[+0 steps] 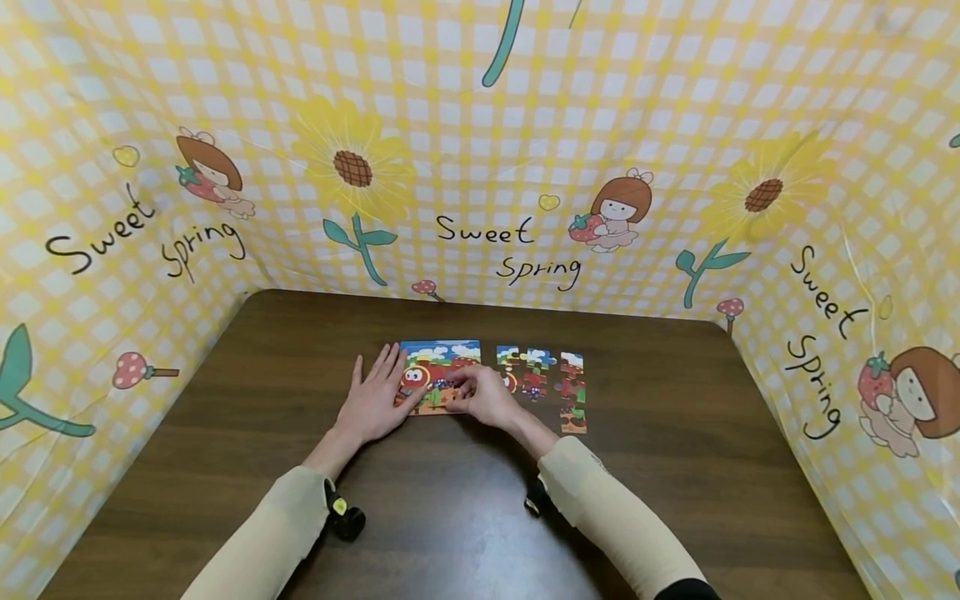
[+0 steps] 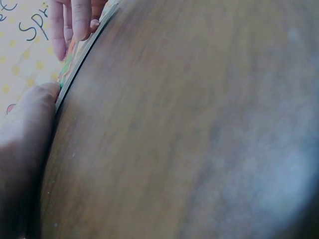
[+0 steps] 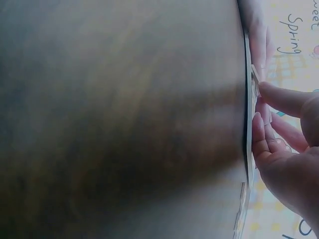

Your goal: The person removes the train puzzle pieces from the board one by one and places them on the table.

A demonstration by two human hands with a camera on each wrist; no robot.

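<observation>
A colourful jigsaw puzzle in a thin flat board lies on the brown table, its picture showing blue sky, clouds and a red round-eyed character. My left hand rests flat with spread fingers on its left side, the thumb along the lower left part. Over the lower right of the puzzle, my right hand pinches a small puzzle piece between thumb and fingers. That piece stands tilted at the thumb tip, close over the board, and its printed face is mostly hidden by the fingers.
Right of the board lie joined loose pieces in columns: a partly covered left group, a middle group and a longer strip. A yellow checked cloth encloses the back and sides of the table.
</observation>
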